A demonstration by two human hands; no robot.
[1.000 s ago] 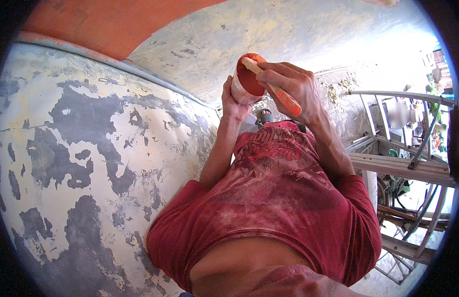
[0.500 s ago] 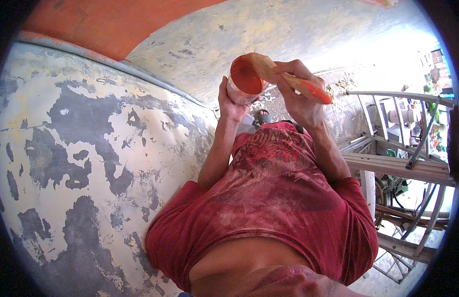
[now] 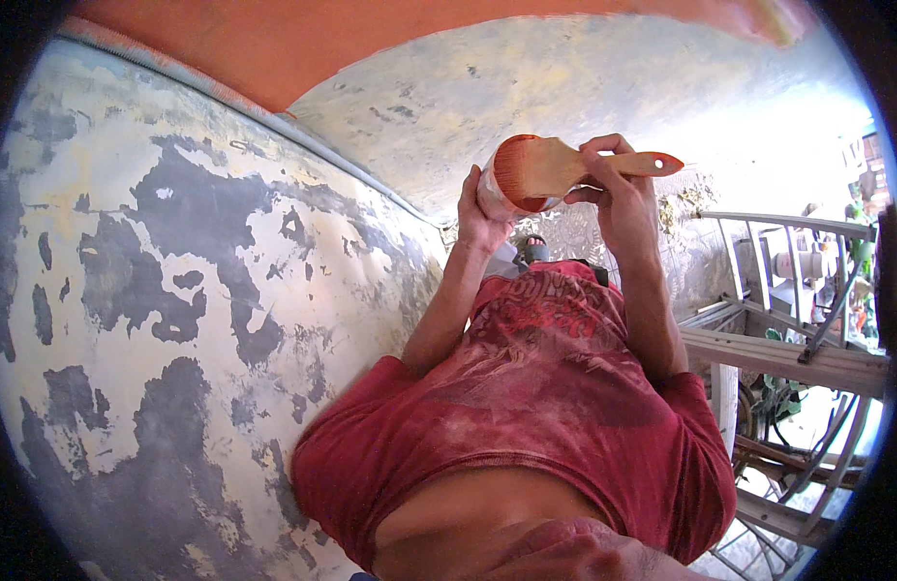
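A person in a red shirt [image 3: 526, 416], smudged with pale dust, holds a paint cup [image 3: 491, 198] out in front of the body. The left hand [image 3: 481, 228] grips the cup from its left side and below, with the thumb along its wall; the other fingers are mostly hidden by the cup. The right hand [image 3: 624, 198], just to the right of the cup, has its thumb and fingers clamped on the handle of a wide wooden paintbrush [image 3: 557, 169]. The brush lies level, its orange-coated bristles at the cup's mouth and its stained handle pointing right. Brush and bristles block most of the opening, so the paint level cannot be told.

Left of the cup stands a wall [image 3: 177, 387] of peeling white and grey patches. A narrow pipe-like strip [image 3: 274, 124] runs along the wall's edge, up and left of the cup. Above the cup spreads an orange painted area [image 3: 303, 48] with a curved border, against a pale, blotchy surface [image 3: 448, 82]. Below the cup, a sandalled foot [image 3: 535, 250] shows. Well to the cup's right, a ladder [image 3: 777, 356] partly screens green leaves [image 3: 779, 399] and clutter, washed out by glare.
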